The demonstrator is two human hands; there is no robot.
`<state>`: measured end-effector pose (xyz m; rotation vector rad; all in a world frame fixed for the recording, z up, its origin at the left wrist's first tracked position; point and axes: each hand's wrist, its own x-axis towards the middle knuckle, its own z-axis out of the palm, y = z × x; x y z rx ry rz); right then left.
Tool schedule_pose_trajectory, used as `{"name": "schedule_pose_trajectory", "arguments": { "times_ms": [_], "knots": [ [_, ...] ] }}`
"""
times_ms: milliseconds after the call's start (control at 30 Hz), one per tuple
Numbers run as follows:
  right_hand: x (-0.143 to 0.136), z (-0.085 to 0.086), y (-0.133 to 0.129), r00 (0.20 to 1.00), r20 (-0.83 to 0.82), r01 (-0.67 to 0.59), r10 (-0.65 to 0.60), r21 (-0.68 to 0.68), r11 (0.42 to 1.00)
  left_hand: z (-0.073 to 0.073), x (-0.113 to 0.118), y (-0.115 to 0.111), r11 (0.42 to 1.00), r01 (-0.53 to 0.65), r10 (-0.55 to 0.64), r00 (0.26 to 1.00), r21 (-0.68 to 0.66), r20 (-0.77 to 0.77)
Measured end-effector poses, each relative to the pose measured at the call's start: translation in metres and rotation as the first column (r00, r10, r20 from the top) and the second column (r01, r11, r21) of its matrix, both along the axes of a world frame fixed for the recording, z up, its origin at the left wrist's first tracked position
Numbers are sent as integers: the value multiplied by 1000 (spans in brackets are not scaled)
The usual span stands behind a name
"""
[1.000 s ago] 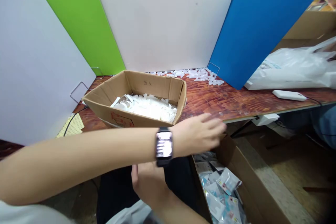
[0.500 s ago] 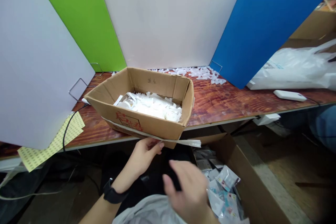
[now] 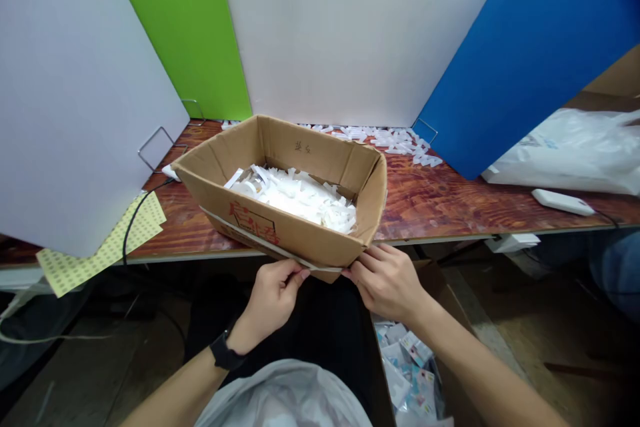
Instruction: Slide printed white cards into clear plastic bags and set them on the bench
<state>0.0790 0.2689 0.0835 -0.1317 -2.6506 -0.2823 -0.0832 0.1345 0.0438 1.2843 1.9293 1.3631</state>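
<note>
An open cardboard box [image 3: 320, 250] with red writing sits over the table's front edge, holding a heap of small white strips [image 3: 300, 197]. Along its front wall runs a narrow white strap [image 3: 260, 239]. My left hand [image 3: 273, 297], with a black watch on its wrist, pinches the strap at the box's lower front edge. At the right front corner, my right hand [image 3: 387, 280] has its fingers closed on the strap's other part, touching the box. The strap's loose end is hidden behind my right hand.
White, green and blue panels [image 3: 475, 73] stand along the back of the wooden table [image 3: 425, 200]. Small white pieces [image 3: 400, 141] lie behind the box. Yellow dotted sheets [image 3: 105, 247] are at left. Below right, a carton holds several small packets [image 3: 410, 373]. A white plastic bag [image 3: 575, 153] lies far right.
My right hand has risen from above the packets to the box's right front corner and closed on the strap. My left hand keeps its pinch. The view has shifted slightly.
</note>
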Motion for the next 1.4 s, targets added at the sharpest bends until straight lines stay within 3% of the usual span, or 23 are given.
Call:
{"name": "schedule_pose_trajectory", "arguments": {
  "times_ms": [167,367,567,867,1067,1267,1400],
  "knots": [
    [3,6,10,999,-22,-37,37,-10,999,-4,-3,-7,1000,-17,19,991,16,-132],
    [3,-20,3,962,-262,-129,76,-193,973,-9,-4,-16,1000,-10,14,975,15,-223],
    [-7,-26,1,950,-275,-204,150,-181,962,-9,-13,-23,999,-36,44,942,30,-332],
    [-18,-40,-6,923,-371,-199,102,-233,952,-3,-17,-26,996,-72,85,935,50,-345],
    [-14,-28,-4,937,-330,-199,115,-233,952,-4,-20,-28,990,-44,102,883,136,-458],
    [-11,-23,-6,932,-319,-256,174,-239,936,-15,-16,-30,965,-126,232,814,228,-533],
    [-8,-18,-16,913,-392,-243,111,-307,920,-17,-17,-32,958,-85,241,754,272,-611]
  ]
}}
